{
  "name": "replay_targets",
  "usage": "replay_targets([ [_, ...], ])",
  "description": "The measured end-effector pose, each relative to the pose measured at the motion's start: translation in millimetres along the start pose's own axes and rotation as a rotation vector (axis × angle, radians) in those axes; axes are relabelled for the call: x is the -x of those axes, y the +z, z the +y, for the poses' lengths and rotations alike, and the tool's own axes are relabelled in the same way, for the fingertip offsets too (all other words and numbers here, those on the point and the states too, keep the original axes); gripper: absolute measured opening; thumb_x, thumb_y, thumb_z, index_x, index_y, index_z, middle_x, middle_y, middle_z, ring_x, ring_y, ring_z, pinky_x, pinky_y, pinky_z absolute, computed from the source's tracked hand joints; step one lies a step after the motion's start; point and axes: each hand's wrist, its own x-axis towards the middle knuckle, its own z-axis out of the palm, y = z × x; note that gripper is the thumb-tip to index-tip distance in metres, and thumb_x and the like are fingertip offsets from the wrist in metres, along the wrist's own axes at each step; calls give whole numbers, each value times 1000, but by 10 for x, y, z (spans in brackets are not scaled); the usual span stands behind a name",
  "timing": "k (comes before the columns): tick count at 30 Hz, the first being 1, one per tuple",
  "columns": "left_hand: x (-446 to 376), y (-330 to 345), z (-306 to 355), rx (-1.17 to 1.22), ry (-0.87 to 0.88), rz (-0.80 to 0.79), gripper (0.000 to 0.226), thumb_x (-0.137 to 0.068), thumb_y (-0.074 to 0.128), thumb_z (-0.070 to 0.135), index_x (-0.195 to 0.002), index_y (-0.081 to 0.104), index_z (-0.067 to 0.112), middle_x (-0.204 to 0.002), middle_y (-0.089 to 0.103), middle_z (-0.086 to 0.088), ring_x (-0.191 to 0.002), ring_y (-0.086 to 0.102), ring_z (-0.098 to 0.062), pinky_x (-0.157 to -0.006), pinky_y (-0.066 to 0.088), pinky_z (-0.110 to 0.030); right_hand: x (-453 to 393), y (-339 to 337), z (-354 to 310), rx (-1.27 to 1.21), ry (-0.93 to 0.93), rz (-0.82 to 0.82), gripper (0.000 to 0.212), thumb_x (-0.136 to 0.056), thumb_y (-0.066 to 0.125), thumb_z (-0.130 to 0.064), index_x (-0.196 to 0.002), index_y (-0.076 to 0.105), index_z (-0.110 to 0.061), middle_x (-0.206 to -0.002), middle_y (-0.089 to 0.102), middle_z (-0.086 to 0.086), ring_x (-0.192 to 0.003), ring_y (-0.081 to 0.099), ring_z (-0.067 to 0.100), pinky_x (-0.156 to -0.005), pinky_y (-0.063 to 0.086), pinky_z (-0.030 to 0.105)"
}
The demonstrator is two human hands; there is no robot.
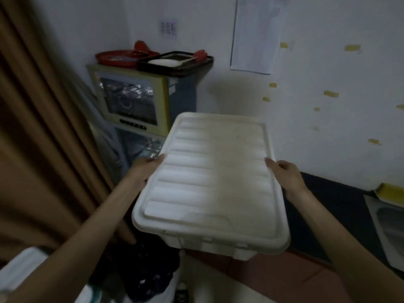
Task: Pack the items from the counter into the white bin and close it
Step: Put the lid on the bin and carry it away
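Hands grip it: your left hand point(145, 170) and right hand point(288, 178) hold the lidded white bin point(209, 182) aloft, packing apparently done.

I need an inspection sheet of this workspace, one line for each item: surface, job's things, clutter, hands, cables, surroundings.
Surface: dark counter at the right, by the wall; a sink at the frame edge.
Job's things: white bin with its ribbed lid on, held in the air, tilted; no loose items seen on the counter.
Clutter: dark cloth below the bin.
Hands: left hand and right hand each grip a long side of the bin.
Cables: nothing seen.
Surroundings: brown curtain at the left; cabinet with glass doors carrying a red tray and a black tray; paper sheet on the white wall.
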Motion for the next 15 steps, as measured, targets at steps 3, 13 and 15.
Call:
replay_targets([
  [3, 560, -310, -153, -1, -42, 60, 49, -76, 78, 45, -101, 73, 4, -101, 72, -18, -95, 69, -33, -92, 53, -52, 276, 112, 26, 41, -7, -86, 35, -91, 63, -44, -93, 67, -9, -93, 68, 6, -84, 64, 21, -71, 51, 30],
  [13, 2094, -1570, -844, -78, -165, 421, 45, -78, 74, 51, -92, 72, 8, -85, 66, -8, -69, 58, -19, -64, 44, -26, 1154, 1145, 20, 151, -42, -432, 40, -82, 68, -52, -91, 70, -12, -97, 71, 7, -90, 68, 26, -90, 54, 47],
  [15, 2431, -1913, -1000, -92, -219, 520, 45, -77, 73, 54, -86, 70, 10, -78, 64, -6, -64, 56, -18, -58, 43, -25, 1362, 1511, -19, 191, -77, -518, 50, -79, 68, -58, -93, 71, -10, -97, 72, 8, -90, 69, 26, -90, 55, 49],
])
